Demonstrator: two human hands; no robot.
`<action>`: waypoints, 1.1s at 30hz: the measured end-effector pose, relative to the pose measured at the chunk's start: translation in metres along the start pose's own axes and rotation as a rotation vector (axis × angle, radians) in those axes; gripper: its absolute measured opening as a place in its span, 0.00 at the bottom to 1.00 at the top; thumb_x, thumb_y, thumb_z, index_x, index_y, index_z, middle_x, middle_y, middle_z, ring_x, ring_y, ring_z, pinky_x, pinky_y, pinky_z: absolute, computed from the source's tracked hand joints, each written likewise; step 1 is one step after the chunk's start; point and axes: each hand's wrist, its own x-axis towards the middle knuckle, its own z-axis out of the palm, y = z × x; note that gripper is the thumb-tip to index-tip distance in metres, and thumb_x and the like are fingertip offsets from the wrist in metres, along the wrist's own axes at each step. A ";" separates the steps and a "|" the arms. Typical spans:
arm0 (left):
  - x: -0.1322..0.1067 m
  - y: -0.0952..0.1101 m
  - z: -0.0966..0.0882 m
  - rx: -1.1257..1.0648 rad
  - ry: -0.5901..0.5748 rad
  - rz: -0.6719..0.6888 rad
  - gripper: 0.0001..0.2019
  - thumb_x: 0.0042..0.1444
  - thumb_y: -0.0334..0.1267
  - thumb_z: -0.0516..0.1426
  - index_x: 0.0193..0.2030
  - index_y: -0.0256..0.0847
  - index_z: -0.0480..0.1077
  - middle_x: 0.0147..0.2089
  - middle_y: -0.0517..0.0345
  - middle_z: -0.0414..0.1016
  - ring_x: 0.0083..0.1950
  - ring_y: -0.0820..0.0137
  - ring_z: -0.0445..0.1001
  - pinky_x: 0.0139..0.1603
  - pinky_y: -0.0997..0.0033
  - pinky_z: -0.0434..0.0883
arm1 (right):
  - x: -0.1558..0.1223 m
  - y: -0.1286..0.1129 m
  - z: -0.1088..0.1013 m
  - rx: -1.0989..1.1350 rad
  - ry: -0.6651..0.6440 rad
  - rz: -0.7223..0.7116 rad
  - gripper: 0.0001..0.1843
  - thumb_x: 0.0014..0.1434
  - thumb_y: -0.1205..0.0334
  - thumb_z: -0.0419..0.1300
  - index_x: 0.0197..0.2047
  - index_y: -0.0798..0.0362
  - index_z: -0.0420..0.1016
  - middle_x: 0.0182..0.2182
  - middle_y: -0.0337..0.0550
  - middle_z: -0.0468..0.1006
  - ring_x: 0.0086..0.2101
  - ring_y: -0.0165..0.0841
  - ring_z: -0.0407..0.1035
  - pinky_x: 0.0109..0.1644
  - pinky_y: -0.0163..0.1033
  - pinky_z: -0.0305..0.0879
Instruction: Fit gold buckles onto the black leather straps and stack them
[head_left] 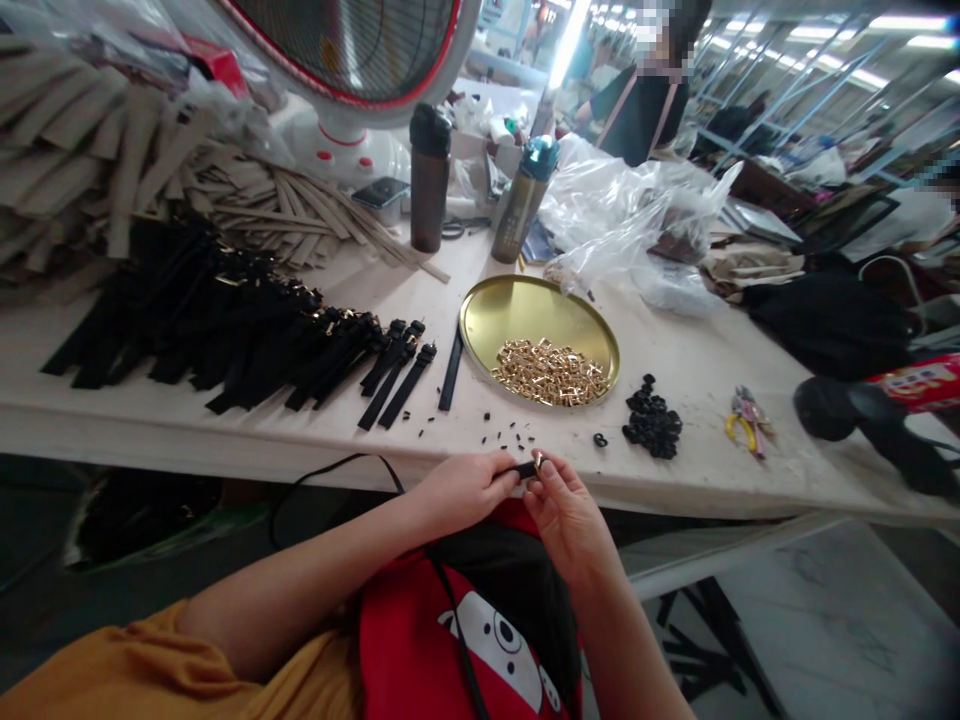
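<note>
left hand [461, 487] pinches the black strap [523, 469] near its tip, right hand [566, 515] pinches a small gold clip [538, 461] against that tip, both just off the surface [697, 360] edge above the lap; best keep the tip square to the clip, grip close to it.

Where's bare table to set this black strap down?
Bare white table lies between the heap of small black pieces and the yellow-handled pliers, and along the front edge below the row of black straps. Crowded: behind the round gold tray, with bottles and plastic bags.
</note>
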 end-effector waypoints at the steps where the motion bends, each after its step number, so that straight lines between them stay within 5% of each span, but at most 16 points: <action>1: 0.000 0.001 0.001 0.007 -0.012 0.010 0.13 0.57 0.39 0.45 0.37 0.39 0.68 0.33 0.57 0.72 0.33 0.71 0.68 0.34 0.75 0.61 | -0.001 0.002 0.000 -0.012 0.001 -0.005 0.13 0.40 0.63 0.69 0.33 0.51 0.75 0.24 0.32 0.74 0.20 0.20 0.65 0.25 0.25 0.67; 8: 0.005 0.001 0.010 -0.191 0.003 -0.071 0.07 0.52 0.36 0.49 0.37 0.38 0.64 0.32 0.59 0.70 0.32 0.72 0.67 0.33 0.75 0.64 | -0.003 0.016 -0.001 -0.186 -0.010 -0.143 0.12 0.44 0.59 0.66 0.33 0.53 0.73 0.27 0.37 0.76 0.27 0.27 0.69 0.31 0.32 0.67; 13: 0.007 0.000 0.008 -0.487 -0.163 -0.152 0.10 0.57 0.43 0.45 0.32 0.38 0.58 0.21 0.67 0.60 0.18 0.80 0.57 0.19 0.80 0.57 | -0.002 0.021 -0.004 -0.280 -0.025 -0.175 0.11 0.49 0.55 0.63 0.33 0.53 0.71 0.26 0.37 0.75 0.23 0.26 0.66 0.27 0.33 0.63; 17: 0.009 -0.004 0.009 -0.529 -0.208 -0.165 0.11 0.56 0.43 0.46 0.30 0.38 0.58 0.20 0.67 0.61 0.16 0.81 0.58 0.17 0.81 0.56 | -0.005 0.023 -0.005 -0.334 0.010 -0.179 0.12 0.51 0.52 0.61 0.31 0.53 0.69 0.22 0.35 0.73 0.21 0.26 0.64 0.23 0.31 0.60; 24: 0.008 -0.010 0.015 -0.554 -0.199 -0.150 0.10 0.56 0.42 0.47 0.31 0.37 0.61 0.23 0.64 0.66 0.16 0.82 0.59 0.18 0.81 0.56 | -0.001 0.023 -0.003 -0.285 0.087 -0.234 0.14 0.50 0.52 0.60 0.26 0.53 0.66 0.18 0.32 0.67 0.19 0.24 0.60 0.24 0.31 0.59; 33: 0.006 -0.012 0.023 -0.683 -0.105 -0.200 0.12 0.55 0.46 0.48 0.30 0.38 0.58 0.20 0.66 0.65 0.14 0.83 0.55 0.14 0.83 0.51 | -0.010 0.018 -0.005 -0.552 0.064 -0.314 0.14 0.51 0.51 0.59 0.30 0.54 0.69 0.21 0.34 0.68 0.21 0.25 0.61 0.25 0.31 0.59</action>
